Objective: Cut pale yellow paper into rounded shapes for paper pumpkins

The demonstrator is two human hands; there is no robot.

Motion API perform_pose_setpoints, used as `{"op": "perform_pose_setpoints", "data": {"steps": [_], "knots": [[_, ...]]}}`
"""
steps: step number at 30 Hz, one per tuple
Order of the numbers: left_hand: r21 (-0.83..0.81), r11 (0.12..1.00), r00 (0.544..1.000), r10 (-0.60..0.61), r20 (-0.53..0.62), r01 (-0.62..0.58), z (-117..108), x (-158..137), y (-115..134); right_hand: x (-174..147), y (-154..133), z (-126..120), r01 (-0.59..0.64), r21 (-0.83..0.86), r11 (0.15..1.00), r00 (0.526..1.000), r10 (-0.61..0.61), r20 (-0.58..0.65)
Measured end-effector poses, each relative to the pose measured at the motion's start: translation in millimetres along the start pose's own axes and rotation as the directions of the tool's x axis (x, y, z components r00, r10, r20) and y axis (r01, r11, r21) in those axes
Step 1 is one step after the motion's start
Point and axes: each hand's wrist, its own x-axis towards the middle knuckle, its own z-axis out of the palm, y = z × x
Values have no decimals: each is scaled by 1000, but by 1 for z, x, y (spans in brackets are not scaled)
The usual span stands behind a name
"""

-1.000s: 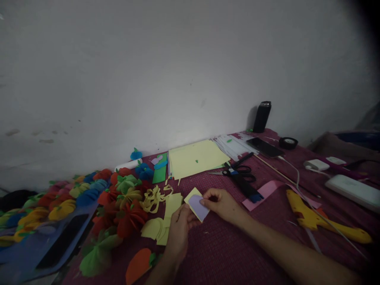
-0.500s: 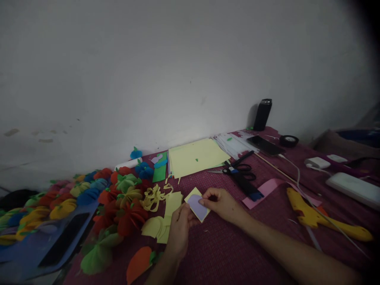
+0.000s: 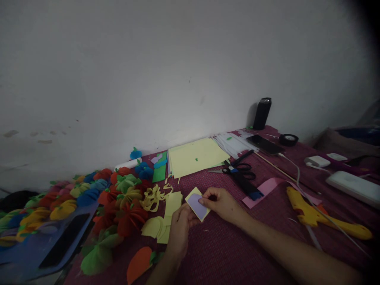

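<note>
Pale yellow paper (image 3: 192, 192), smaller purple curved-edged piece (image 3: 196, 206) on top, seemingly paper too, pinched in both hands (image 3: 179, 225) (image 3: 222, 204)

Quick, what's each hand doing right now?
Left hand: closed, holding the yellow card by its left side.
Right hand: closed, thumb on the purple shape lying over that card.

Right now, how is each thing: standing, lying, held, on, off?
Left hand, gripping yellow card
Right hand, pinching purple cutout
Yellow card, held
Purple cutout, lying over yellow card
Phone, screen dark, cable plugged in
Bottle, upright
Glue gun, lying sideways
Tape roll, flat
Scissors, lying down, can't tell if open
Yellow scraps, curled
</note>
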Motion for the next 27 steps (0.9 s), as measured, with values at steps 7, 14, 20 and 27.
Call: {"op": "perform_pose_setpoints", "data": {"steps": [7,14,20,27], "knots": [[39,999,999,-5,-46,7,-2,1,-3,-1,-4,-1,3,13,1000,1000,-3,18],[43,999,998,-4,-64,6,-2,1,-3,-1,-5,0,-1,11,1000,1000,1,12],[24,1000,998,-19,-65,20,0,1,-2,-2,-5,0,3,17,1000,1000,-3,23],[35,999,999,-4,-45,6,-2,2,-4,0,-2,1,4,2,1000,1000,-4,-1]]}}
